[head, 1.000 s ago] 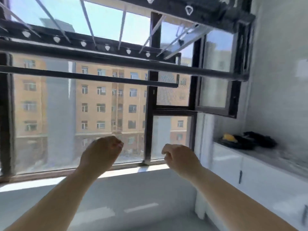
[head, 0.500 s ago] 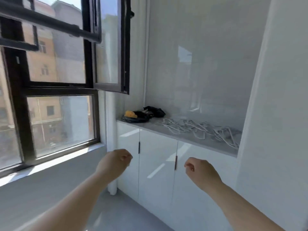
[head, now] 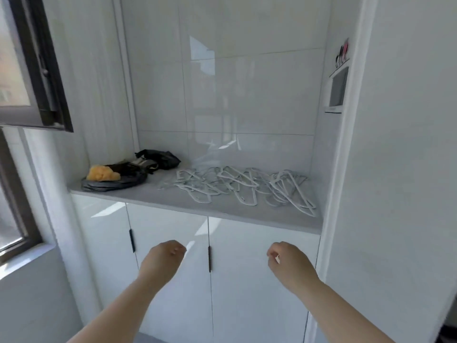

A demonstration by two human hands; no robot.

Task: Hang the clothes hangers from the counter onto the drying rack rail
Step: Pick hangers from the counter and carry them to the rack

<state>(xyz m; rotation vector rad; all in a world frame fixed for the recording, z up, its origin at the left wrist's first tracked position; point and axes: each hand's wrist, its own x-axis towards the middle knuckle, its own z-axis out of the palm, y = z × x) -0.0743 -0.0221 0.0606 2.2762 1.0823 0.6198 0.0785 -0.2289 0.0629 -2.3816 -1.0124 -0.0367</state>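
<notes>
Your two hands are raised before the cabinet doors [head: 237, 298], left hand [head: 163, 258] at 11 o'clock and right hand [head: 289, 266] at 1 o'clock. Both have knuckles forward and fingers loosely curled, hold nothing, and are well apart. Two dark handles [head: 209, 258] show on the doors. Beyond, at 12 o'clock, the white clothes hangers [head: 237, 186] lie in one tangled heap on the counter [head: 173, 201], too interlaced to count. At 10 o'clock a black bag [head: 116, 183] carries one yellow lump [head: 102, 173], with a second black bundle [head: 160, 158] behind. An open window frame [head: 49, 82] juts in at 9 o'clock.
</notes>
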